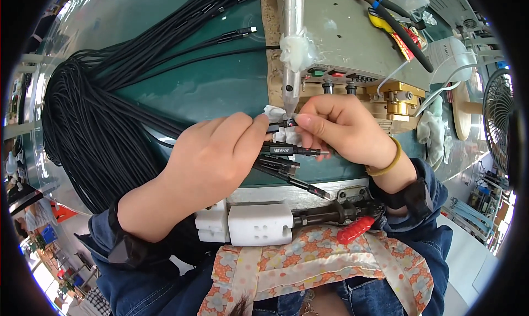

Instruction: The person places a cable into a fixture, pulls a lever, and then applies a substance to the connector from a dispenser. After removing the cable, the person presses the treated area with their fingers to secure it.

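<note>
My left hand [215, 150] is closed round several black cables, its thumb and forefinger pinching one near its connector end. That black cable connector [284, 124] lies just under the tip of a metal nozzle [292, 93], and the thumb and fingers of my right hand [347, 128] pinch its far end. Below it, more black cable plugs [281, 150] stick out from under my left hand, their metal tips toward the right. Their cables run left into a large looped bundle of black cables [104, 128]. The fingers of my left hand hide part of the cables.
Behind my right hand stands a grey-green machine box [352, 35] with coloured buttons and a brass block [402, 98]. Long-handled pliers [405, 35] lie on it. A fan [498, 117] stands far right. White blocks [259, 225] and a red piece [355, 230] sit at the near table edge.
</note>
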